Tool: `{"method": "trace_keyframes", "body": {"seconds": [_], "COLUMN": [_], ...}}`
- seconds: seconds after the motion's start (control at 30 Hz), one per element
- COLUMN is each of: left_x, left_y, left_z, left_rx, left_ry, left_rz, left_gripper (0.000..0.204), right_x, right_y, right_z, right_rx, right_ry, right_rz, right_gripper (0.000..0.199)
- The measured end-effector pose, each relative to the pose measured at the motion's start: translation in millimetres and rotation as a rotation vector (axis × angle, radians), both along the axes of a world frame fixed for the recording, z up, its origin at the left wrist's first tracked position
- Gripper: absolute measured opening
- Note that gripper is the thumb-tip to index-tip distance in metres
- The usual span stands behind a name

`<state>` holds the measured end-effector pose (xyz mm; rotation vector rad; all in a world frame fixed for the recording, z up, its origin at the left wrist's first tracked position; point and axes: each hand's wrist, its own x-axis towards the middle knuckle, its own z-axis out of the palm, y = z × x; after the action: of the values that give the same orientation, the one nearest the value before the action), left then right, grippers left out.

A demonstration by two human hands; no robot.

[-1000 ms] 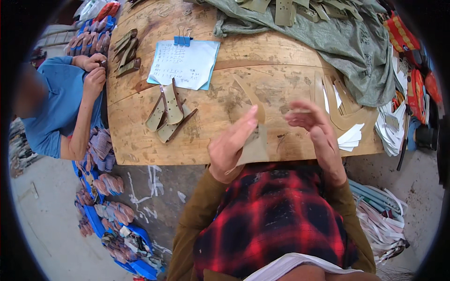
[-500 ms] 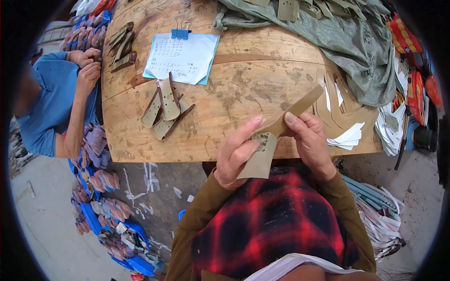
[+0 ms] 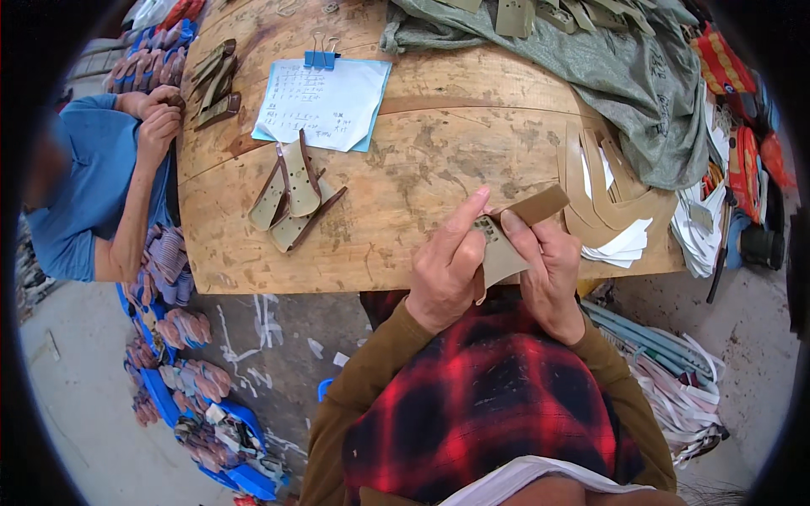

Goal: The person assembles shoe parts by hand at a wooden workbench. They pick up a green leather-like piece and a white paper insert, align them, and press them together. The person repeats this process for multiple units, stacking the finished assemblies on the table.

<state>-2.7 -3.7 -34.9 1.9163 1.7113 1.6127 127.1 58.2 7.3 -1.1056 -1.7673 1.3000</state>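
Observation:
My left hand [image 3: 447,271] grips an olive-beige shoe-upper piece [image 3: 504,258] with small holes, just above the table's near edge. Its index finger points up along the strip side. My right hand [image 3: 548,274] pinches a tan strip [image 3: 540,203] between thumb and fingers, against the upper edge of the piece. Whether the strip is attached there I cannot tell. Similar perforated pieces with dark brown edging [image 3: 297,194] lie in a small pile to the left of my hands.
Curved tan strips [image 3: 629,202] and white paper slips [image 3: 620,244] lie to the right. Behind them is a grey-green cloth sack [image 3: 641,110] with more pieces. A clipped paper sheet [image 3: 316,105] lies left of centre. A co-worker in blue [image 3: 110,185] sits at the left edge.
My hands have drawn closer together. The piece has turned and its lower end now tilts toward my right hand. The strip has swung lower, its free end pointing more to the right.

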Motion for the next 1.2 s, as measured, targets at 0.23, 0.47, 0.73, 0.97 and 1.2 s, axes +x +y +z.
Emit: {"method": "trace_keyframes", "body": {"seconds": [0.23,0.47,0.73,0.97,1.2], "left_x": [2,1,6,-2,-10], "left_y": [-1,1,7,10,4], "left_z": [0,-9,-7,-15,13], "left_rx": [-0.05,-0.087,-0.19,-0.238,-0.651], "left_ry": [-0.046,0.03,0.092,0.171,-0.519], "left_rz": [-0.012,0.022,0.03,0.051,-0.088], "left_gripper": [0.032,0.031,0.023,0.03,0.025], "right_x": [6,7,18,22,33], "right_y": [-1,0,4,9,50], "right_z": [4,3,16,33,3], "right_rx": [-0.192,-0.12,-0.244,-0.272,-0.249], "right_ry": [0.038,0.109,0.098,0.279,0.092], "right_rz": [-0.035,-0.019,-0.039,-0.087,0.233], "right_gripper": [0.019,0.021,0.023,0.039,0.02]}}
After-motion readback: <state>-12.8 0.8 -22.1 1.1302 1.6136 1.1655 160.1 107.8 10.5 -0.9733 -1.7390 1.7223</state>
